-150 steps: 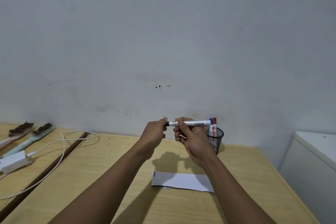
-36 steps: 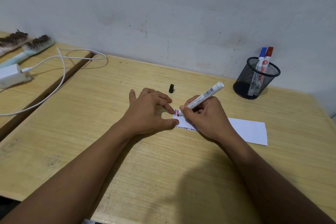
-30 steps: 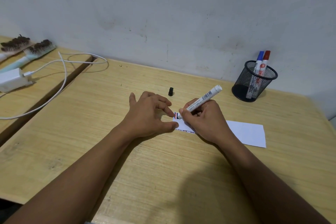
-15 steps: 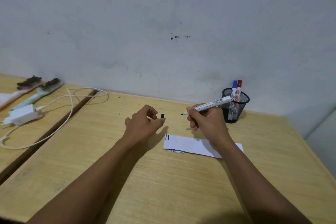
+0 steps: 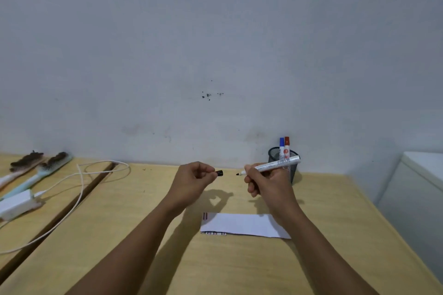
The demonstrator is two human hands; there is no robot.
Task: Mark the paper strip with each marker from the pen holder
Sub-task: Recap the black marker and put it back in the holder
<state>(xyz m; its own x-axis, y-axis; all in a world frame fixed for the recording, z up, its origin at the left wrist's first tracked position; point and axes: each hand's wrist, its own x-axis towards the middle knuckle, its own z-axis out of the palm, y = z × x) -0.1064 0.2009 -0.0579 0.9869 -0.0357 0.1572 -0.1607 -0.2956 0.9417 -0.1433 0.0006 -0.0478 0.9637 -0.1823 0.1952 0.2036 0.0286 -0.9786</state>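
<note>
Both hands were raised above the table (image 5: 335, 235), and the step in hand looked to be recapping. The left hand (image 5: 191, 181) was closed, pinching the small black cap (image 5: 219, 173) between thumb and forefinger, its mouth seemingly turned towards the other hand. The right hand (image 5: 269, 183) was wrapped around the white marker (image 5: 275, 165), whose black tip pointed at the cap with a small gap between them. To do this well, I judged, the person needed to bring tip and cap into one straight line before closing the gap, then press until the cap seated, so that the tip did not smear a finger. The paper strip (image 5: 244, 224) lay flat on the table below the hands, towards the near edge, with coloured marks at its left end. The mesh pen holder (image 5: 273, 154) stood at the far edge against the wall, just behind the right hand, with a blue marker (image 5: 281, 145) and a red marker (image 5: 287, 143) upright in it. The capped marker would probably go back there.
</note>
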